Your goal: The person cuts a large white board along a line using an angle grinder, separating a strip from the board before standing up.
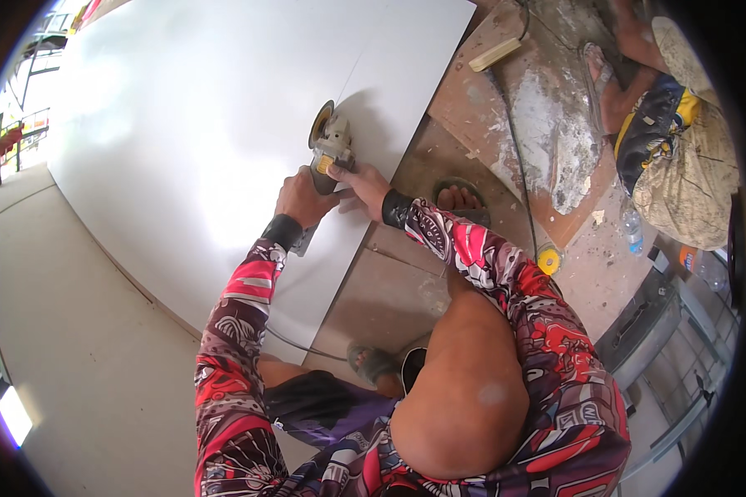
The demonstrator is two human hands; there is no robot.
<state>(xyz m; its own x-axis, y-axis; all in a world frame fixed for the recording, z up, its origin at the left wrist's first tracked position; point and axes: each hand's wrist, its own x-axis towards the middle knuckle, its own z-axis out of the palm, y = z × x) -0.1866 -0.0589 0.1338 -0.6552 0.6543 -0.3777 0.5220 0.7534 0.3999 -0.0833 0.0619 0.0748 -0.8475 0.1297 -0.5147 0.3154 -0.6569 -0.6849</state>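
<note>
While left grip (303, 201) and right grip (368, 187) clasp one grinder (334, 149), one white board (166, 157) beneath

A head-worn fisheye camera is looking down from close range, facing a large flat white panel (166, 166) at upper left.

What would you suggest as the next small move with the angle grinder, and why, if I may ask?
I would probably align the angle grinder with the faint line on the white panel: the left hand and right hand are both on the tool, and the line runs just beyond its disc.
</note>
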